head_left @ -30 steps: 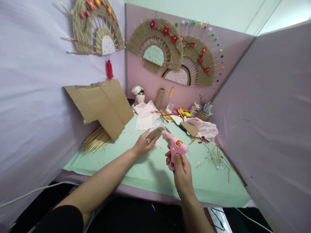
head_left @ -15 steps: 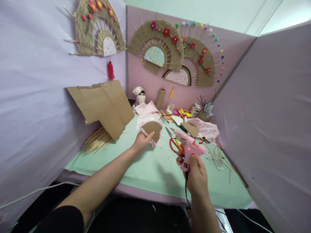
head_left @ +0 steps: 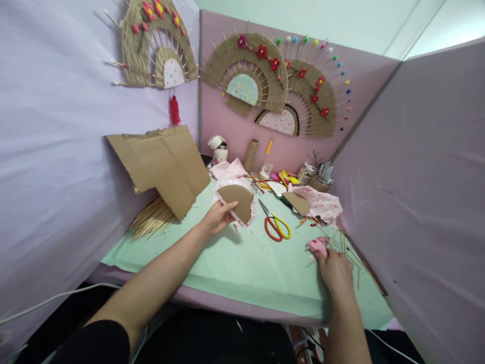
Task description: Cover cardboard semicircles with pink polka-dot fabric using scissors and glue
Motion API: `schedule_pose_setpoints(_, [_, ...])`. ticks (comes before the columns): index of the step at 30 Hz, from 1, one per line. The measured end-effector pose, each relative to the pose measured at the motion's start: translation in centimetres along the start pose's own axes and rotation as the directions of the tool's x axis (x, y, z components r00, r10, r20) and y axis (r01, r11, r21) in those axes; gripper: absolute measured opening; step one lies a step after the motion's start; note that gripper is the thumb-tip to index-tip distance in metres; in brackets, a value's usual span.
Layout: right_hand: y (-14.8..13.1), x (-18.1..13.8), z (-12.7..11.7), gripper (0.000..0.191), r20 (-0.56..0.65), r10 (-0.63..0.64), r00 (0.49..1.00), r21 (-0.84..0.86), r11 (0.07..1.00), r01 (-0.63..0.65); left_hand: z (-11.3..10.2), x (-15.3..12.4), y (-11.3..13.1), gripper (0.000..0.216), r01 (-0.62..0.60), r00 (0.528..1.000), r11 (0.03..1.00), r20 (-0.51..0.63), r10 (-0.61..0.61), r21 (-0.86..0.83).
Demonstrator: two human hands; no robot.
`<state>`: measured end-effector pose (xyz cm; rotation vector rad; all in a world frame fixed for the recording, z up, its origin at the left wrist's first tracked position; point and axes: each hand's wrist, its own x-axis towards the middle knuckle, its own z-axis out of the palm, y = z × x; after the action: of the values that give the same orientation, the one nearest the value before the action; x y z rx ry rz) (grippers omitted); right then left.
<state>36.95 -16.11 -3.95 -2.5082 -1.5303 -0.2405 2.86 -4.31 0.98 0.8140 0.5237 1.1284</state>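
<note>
My left hand (head_left: pixel 216 217) is closed on the lower edge of a half-round cardboard piece (head_left: pixel 237 199) wrapped in pink dotted fabric, holding it tilted up above the green mat (head_left: pixel 242 263). My right hand (head_left: pixel 335 270) rests low on the mat at the right, fingers wrapped over a pink hot glue gun (head_left: pixel 318 246), which lies mostly hidden under the hand among loose sticks. Red and yellow scissors (head_left: pixel 276 225) lie open on the mat between the two hands.
A large brown cardboard sheet (head_left: pixel 162 164) leans on the left wall over a pile of bamboo skewers (head_left: pixel 149 220). Fabric scraps, a cardboard tube (head_left: pixel 250 154), jars and small supplies crowd the back. Woven fans hang on the walls. Purple panels close in left and right.
My right hand has carried the glue gun away from the cardboard piece, right and down onto the mat. My left hand has raised the fabric-wrapped piece, showing its brown face. The scissors are uncovered.
</note>
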Motion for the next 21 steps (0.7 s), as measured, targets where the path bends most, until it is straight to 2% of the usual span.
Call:
schedule_pose_setpoints(2, [0.3,-0.1,-1.2,0.043,0.003,0.025,1.0,-0.003,1.0,-0.025,-0.1,0.0,0.1,0.038,0.011,1.0,1.0,0.001,-0.011,-0.017])
schedule_pose_setpoints(4, [-0.1,0.0,-3.4,0.048,-0.071,0.038,0.997,0.058,0.998,-0.034,-0.1,0.0,0.1,0.036,0.019,1.0,0.999,0.011,-0.018,-0.04])
schedule_pose_setpoints(6, [-2.0,0.3,-5.7,0.049,-0.179,-0.065,0.982,0.247,0.963,0.109,-0.2,-0.1,0.2,0.035,0.028,0.998,0.998,0.051,-0.025,-0.063])
schedule_pose_setpoints(8, [-5.5,0.7,-7.5,0.044,-0.176,-0.175,0.969,0.543,0.803,0.243,-0.3,-0.3,0.2,0.034,0.047,0.993,0.996,0.116,-0.038,-0.077])
schedule_pose_setpoints(10, [-10.1,1.3,-8.1,0.039,-0.068,-0.311,0.948,0.798,0.553,0.239,-0.4,-0.6,0.1,0.035,0.078,0.98,0.994,0.189,-0.063,-0.073])
schedule_pose_setpoints(11, [-12.5,1.6,-8.0,0.038,0.003,-0.386,0.922,0.888,0.426,0.176,-0.5,-0.7,0.1,0.036,0.092,0.972,0.994,0.224,-0.075,-0.063])
schedule_pose_setpoints(13, [-16.7,2.1,-7.1,0.037,0.103,-0.5,0.86,0.988,0.153,-0.029,-0.6,-0.8,0.0,0.04,0.114,0.955,0.993,0.28,-0.101,-0.032])
schedule_pose_setpoints(14, [-18.3,2.3,-6.6,0.035,0.136,-0.552,0.823,0.989,0.029,-0.143,-0.7,-0.8,-0.1,0.04,0.122,0.949,0.992,0.296,-0.113,-0.01])
schedule_pose_setpoints(15, [-19.5,2.5,-6.1,0.033,0.164,-0.599,0.783,0.968,-0.055,-0.245,-0.6,-0.8,-0.2,0.041,0.126,0.945,0.992,0.302,-0.124,0.013])
schedule_pose_setpoints(18, [-20.9,2.6,-4.9,0.029,0.227,-0.637,0.736,0.897,-0.157,-0.412,-0.4,-0.8,-0.4,0.04,0.126,0.951,0.988,0.273,-0.146,0.092])
schedule_pose_setpoints(21, [-20.5,2.3,-4.4,0.031,0.258,-0.629,0.733,0.866,-0.185,-0.464,0.0,-0.7,-0.6,0.043,0.121,0.96,0.98,0.231,-0.156,0.158])
